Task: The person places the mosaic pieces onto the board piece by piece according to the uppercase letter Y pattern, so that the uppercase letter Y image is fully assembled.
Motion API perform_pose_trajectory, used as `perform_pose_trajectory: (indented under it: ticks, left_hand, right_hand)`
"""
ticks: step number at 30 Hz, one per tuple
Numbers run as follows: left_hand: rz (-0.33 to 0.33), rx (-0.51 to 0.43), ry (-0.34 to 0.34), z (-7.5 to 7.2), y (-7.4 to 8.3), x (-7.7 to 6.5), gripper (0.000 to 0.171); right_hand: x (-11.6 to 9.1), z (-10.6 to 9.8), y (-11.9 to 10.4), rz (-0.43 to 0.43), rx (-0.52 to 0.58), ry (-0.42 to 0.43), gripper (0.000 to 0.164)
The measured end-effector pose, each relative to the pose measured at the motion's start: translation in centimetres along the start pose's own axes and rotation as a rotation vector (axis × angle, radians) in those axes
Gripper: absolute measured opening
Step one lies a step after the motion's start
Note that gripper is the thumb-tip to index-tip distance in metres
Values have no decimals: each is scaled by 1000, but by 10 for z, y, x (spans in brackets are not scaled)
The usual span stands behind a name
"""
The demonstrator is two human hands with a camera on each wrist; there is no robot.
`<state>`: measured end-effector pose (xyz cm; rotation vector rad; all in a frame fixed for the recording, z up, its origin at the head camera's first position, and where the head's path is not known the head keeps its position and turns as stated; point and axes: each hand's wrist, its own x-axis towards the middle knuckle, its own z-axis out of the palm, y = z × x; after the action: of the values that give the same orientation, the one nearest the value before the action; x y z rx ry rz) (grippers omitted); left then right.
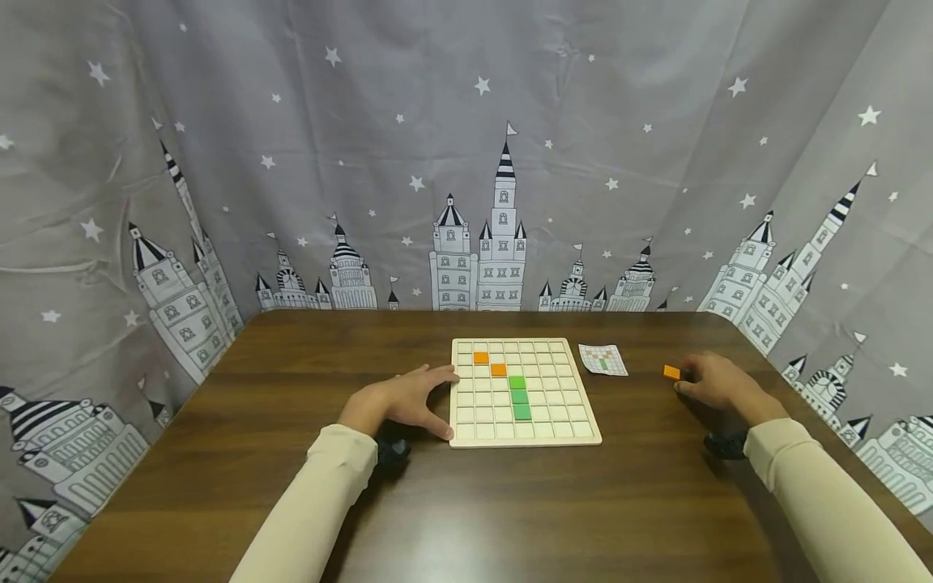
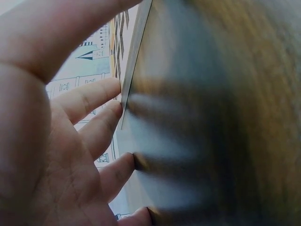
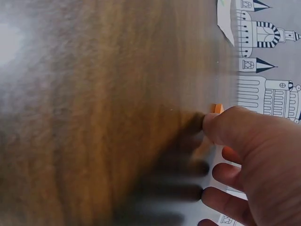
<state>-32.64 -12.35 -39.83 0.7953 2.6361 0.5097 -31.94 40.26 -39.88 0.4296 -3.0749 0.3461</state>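
A cream grid board (image 1: 592, 437) lies on the table. Two orange tiles (image 1: 481, 358) and three green tiles (image 1: 519, 397) sit in its squares, stepping from upper left toward the centre. My left hand (image 1: 406, 398) rests at the board's left edge, thumb and fingers spread apart and touching the rim; in the left wrist view two fingertips (image 2: 116, 107) meet the board's side. Off to the right, my right hand (image 1: 723, 387) pinches an orange tile (image 1: 671, 372) between thumb and forefinger, low over the table. In the right wrist view the thumb partly hides this orange tile (image 3: 217, 108).
A small paper card (image 1: 603, 360) printed with a coloured grid pattern lies just right of the board. The brown wooden table (image 1: 547, 510) reaches back to a grey curtain (image 1: 408, 154) with stars and castles, which also hangs along both sides.
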Motion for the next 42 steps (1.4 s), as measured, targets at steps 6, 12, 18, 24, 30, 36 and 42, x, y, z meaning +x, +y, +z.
perform_pose_trajectory:
  ticks: [6,12,18,24,30,36,42]
  left_hand:
    - [-1,-9,9,0,0,-1,95]
    - [1,-12,11,1,1,-2,95]
    - [3,-14,13,2,2,-3,95]
    - [-6,-5,11,3,2,-2,95]
    - [-15,-10,13,4,2,-3,94]
    - [-19,-2,9,3,2,-3,95]
    - [-14,4,9,1,2,-3,95]
  right_hand:
    - [7,3,-3,-72,-2,30,38]
    - [12,3,-7,-70,2,14,26]
    - [14,6,-6,-18,18,-1,22]
    - [23,9,-17,-24,25,64,26]
    - [45,12,-52,-101,25,140,24]
    - [72,17,-100,-197,57,145,21]
    - [93,26,-141,-295,85,89,19]
